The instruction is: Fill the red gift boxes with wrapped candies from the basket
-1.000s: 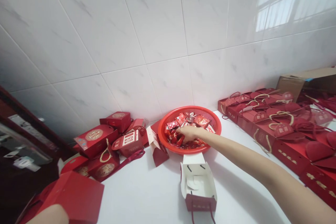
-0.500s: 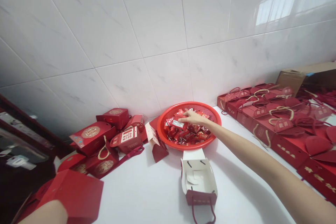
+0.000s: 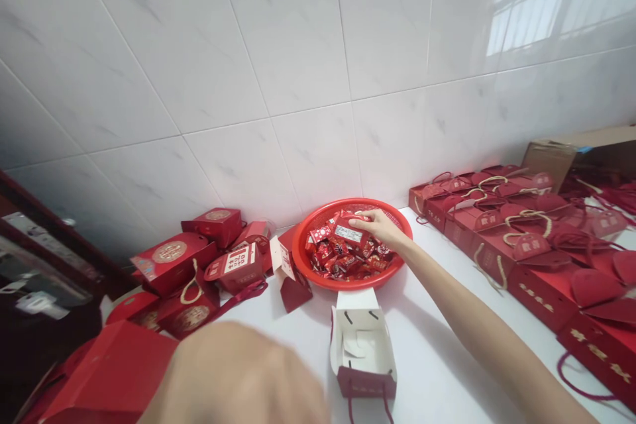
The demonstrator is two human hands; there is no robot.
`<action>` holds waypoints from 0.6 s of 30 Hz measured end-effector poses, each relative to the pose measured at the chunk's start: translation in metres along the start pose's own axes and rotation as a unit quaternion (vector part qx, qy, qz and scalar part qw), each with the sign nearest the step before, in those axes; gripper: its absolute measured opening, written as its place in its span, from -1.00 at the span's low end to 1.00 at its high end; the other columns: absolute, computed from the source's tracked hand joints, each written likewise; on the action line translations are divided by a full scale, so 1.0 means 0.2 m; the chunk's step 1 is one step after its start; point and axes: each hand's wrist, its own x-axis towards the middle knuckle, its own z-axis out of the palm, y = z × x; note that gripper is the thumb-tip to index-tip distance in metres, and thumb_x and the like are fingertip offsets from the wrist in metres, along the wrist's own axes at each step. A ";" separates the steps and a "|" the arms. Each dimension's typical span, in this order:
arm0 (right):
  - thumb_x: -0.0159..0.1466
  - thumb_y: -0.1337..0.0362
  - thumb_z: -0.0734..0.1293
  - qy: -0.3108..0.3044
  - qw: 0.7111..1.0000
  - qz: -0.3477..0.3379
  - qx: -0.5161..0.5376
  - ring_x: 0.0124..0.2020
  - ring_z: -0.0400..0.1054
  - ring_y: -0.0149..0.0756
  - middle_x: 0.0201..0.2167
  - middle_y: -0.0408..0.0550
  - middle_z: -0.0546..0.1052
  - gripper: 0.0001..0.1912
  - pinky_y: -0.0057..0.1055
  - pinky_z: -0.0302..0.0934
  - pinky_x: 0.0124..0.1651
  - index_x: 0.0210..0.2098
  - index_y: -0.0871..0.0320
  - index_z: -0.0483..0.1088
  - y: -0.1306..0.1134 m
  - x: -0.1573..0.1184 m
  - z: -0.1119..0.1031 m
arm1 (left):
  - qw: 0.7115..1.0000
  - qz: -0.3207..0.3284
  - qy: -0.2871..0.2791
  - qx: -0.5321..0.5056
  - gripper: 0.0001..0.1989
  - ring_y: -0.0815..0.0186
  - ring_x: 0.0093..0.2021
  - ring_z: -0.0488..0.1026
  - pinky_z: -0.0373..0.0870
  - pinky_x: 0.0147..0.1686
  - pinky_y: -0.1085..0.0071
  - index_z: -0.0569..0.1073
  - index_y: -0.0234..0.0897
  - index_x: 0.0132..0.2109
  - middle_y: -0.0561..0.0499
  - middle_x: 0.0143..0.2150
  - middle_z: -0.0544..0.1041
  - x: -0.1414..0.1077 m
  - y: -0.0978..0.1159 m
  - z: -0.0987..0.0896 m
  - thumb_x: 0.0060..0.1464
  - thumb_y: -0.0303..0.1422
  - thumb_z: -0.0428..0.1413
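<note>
My right hand (image 3: 380,228) is over the red plastic basket (image 3: 301,257), fingers closed on a red wrapped packet (image 3: 350,230) with a white printed label. Under it lies a heap of small red wrapped candies (image 3: 342,264). My left hand (image 3: 243,377) is close to the camera at the bottom, smeared by motion, and its fingers cannot be made out. To its right stands an open gift box (image 3: 368,374), white inside and dark red outside, with a rope handle hanging at the front. The box's raised white flap touches or nearly touches the basket.
Red gift boxes (image 3: 171,262) are piled on the left, with a large red box (image 3: 112,364) nearest me. Rows of dark red handled boxes (image 3: 539,301) line the right side. Behind them is a cardboard carton (image 3: 551,156). A tiled wall (image 3: 313,139) closes off the back.
My left hand has swung into view from the lower left toward the open box. My right hand stays at the basket, with the packet lifted slightly and its label showing more.
</note>
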 end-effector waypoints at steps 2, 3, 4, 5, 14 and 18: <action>0.14 -0.02 0.40 0.033 0.998 -0.008 -0.049 -0.52 0.34 -0.33 -0.54 -0.10 0.49 -0.61 -0.44 0.18 -0.46 -0.36 0.24 0.51 0.00 -0.02 -0.03 | 0.998 -0.053 0.022 0.026 -0.54 0.08 -0.12 0.58 0.53 -0.35 0.32 0.63 -0.04 -0.12 -0.08 -0.21 0.64 0.25 -0.10 -0.10 0.07 0.16 0.12; 0.15 0.01 0.40 0.057 0.995 -0.016 -0.083 -0.51 0.36 -0.31 -0.54 -0.10 0.50 -0.64 -0.43 0.20 -0.44 -0.35 0.23 0.52 0.01 -0.03 -0.04 | 0.992 -0.109 0.022 0.061 -0.51 0.10 -0.14 0.58 0.53 -0.29 0.34 0.64 -0.11 -0.14 -0.05 -0.24 0.64 0.37 -0.16 -0.15 0.07 0.16 0.12; 0.16 0.05 0.39 0.082 0.989 -0.025 -0.118 -0.47 0.40 -0.28 -0.52 -0.09 0.53 -0.68 -0.42 0.24 -0.40 -0.34 0.22 0.54 0.02 -0.03 -0.05 | 0.987 -0.136 0.021 0.077 -0.50 0.11 -0.13 0.56 0.52 -0.21 0.34 0.62 -0.18 -0.12 -0.03 -0.24 0.63 0.49 -0.22 -0.18 0.11 0.12 0.10; 0.18 0.11 0.38 0.107 0.982 -0.036 -0.151 -0.41 0.44 -0.25 -0.46 -0.08 0.57 -0.74 -0.40 0.28 -0.33 -0.31 0.19 0.55 0.03 -0.02 -0.06 | 0.984 -0.155 0.019 0.087 -0.52 0.13 -0.11 0.55 0.51 -0.15 0.34 0.61 -0.23 -0.10 -0.02 -0.21 0.62 0.60 -0.28 -0.21 0.17 0.07 0.09; 0.18 0.42 0.37 -0.005 0.942 -0.064 -0.329 0.07 0.43 0.03 0.01 0.14 0.58 -0.65 -0.13 0.24 0.13 -0.03 0.20 0.53 0.11 -0.04 0.00 | 0.935 -0.309 -0.028 0.174 -0.70 0.01 -0.17 0.57 0.46 -0.18 0.29 0.56 -0.27 -0.36 -0.10 -0.32 0.62 1.01 -0.65 -0.05 -0.36 -0.58 0.34; 0.22 0.42 0.34 0.000 0.957 -0.056 -0.285 0.05 0.45 -0.02 -0.02 0.09 0.60 -0.72 -0.16 0.27 0.11 -0.08 0.17 0.55 0.11 -0.05 0.01 | 0.948 -0.289 0.003 0.130 -0.54 0.09 -0.21 0.56 0.47 -0.23 0.34 0.58 -0.29 -0.15 -0.06 -0.28 0.61 0.99 -0.68 -0.05 -0.33 -0.56 0.31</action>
